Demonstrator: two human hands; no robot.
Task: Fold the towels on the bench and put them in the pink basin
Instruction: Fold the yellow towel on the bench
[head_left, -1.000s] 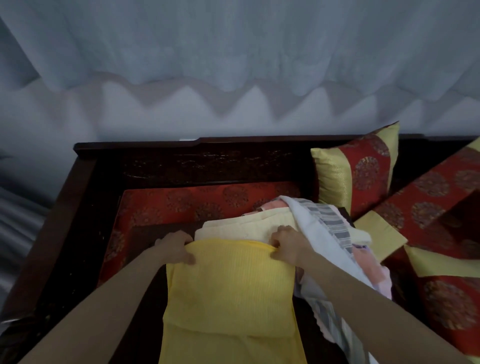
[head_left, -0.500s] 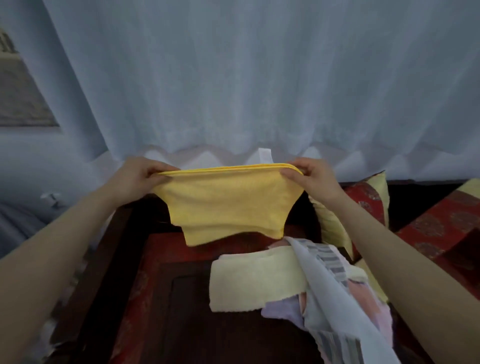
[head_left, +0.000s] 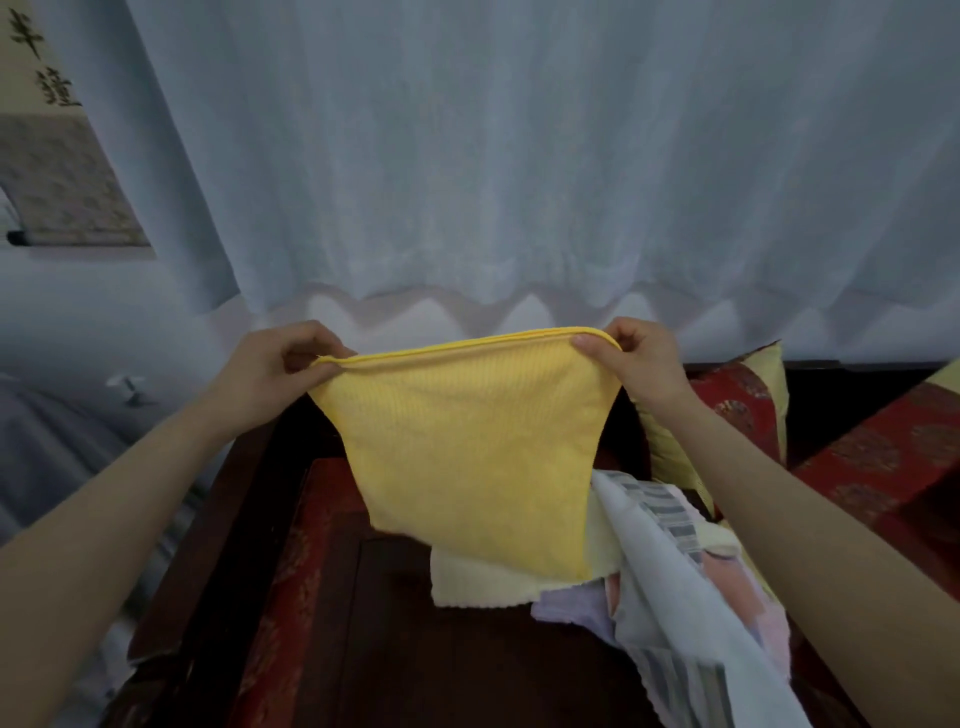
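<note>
We hold yellow towel (head_left: 467, 457) up above worktop (head_left: 415, 649), doubled, top edge stretched taut. Our left grip (head_left: 270, 364) pinches left corner, right grip (head_left: 639, 364) pinches right corner. Second ago towel lay flat on worktop; now it hangs, lower hem in front of cream towel (head_left: 478, 587).

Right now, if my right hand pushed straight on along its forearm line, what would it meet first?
Probably the pale pleated sheer curtain; nothing else shows ahead of the right hand, which pinches a corner of the yellow ribbed towel. Depth is unclear.
</note>
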